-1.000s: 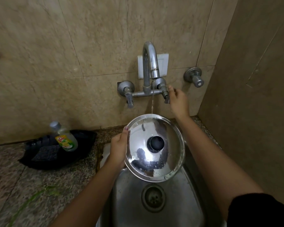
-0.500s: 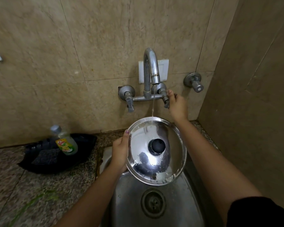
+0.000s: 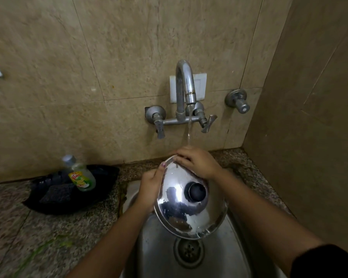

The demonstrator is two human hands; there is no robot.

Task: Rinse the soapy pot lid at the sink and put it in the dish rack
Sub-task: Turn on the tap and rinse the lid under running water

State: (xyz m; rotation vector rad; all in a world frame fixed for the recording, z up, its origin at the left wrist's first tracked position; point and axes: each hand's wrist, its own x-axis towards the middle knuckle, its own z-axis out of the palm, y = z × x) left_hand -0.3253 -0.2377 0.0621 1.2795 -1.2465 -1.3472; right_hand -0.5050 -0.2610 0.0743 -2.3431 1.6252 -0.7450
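A shiny steel pot lid (image 3: 181, 211) with a black knob (image 3: 197, 192) is held tilted over the steel sink (image 3: 157, 247). My left hand (image 3: 151, 189) grips its left rim. My right hand (image 3: 197, 162) rests flat on the lid's upper edge, fingers spread over the rim. Water runs from the chrome tap (image 3: 184, 87) in a steady stream onto the back of my right hand. A little foam and water sit on the lid's lower part. No dish rack is in view.
A black tray (image 3: 101, 187) on the granite counter (image 3: 38, 237) at left holds a dish soap bottle (image 3: 80, 176) and a dark scrub pad (image 3: 57, 192). A separate wall valve (image 3: 238, 103) is right of the tap. A tiled side wall stands close on the right. The drain (image 3: 189, 252) lies below the lid.
My right hand left the tap's right handle and came down onto the lid's top edge. The water stream grew from a thin trickle to a fuller flow.
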